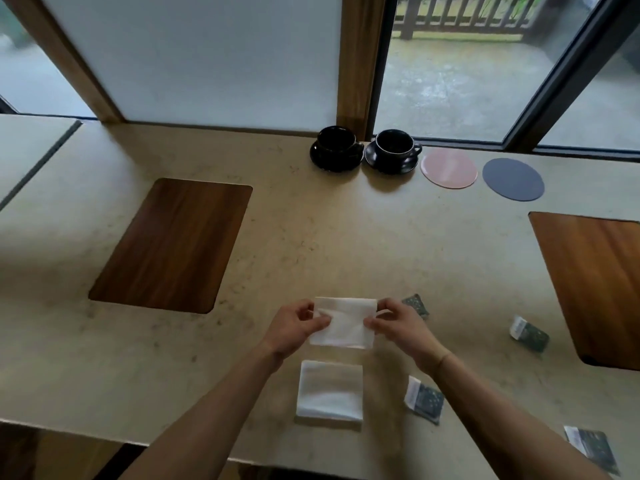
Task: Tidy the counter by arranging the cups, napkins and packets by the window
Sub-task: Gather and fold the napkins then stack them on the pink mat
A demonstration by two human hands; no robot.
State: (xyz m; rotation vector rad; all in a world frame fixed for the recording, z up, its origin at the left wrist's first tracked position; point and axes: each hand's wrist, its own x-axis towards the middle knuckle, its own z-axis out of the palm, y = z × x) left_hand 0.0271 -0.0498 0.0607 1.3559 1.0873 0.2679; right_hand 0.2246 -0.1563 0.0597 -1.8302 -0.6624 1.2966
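Note:
Both hands hold one white napkin (pixel 346 323) just above the counter's near middle. My left hand (pixel 298 327) pinches its left edge and my right hand (pixel 398 323) pinches its right edge. A second folded white napkin (pixel 329 391) lies flat below them. Several dark green packets lie loose on the right: one (pixel 417 304) partly behind my right hand, one (pixel 529 333) further right, one (pixel 424 400) beside my right forearm, one (pixel 592 446) at the near edge. Two black cups on black saucers (pixel 337 147) (pixel 394 150) stand side by side at the window.
A pink round coaster (pixel 449 168) and a grey one (pixel 513 179) lie right of the cups. Wooden inlay panels sit in the beige counter (pixel 311 237) at the left (pixel 173 244) and right (pixel 595 285). A wooden window post (pixel 356 64) rises behind the cups.

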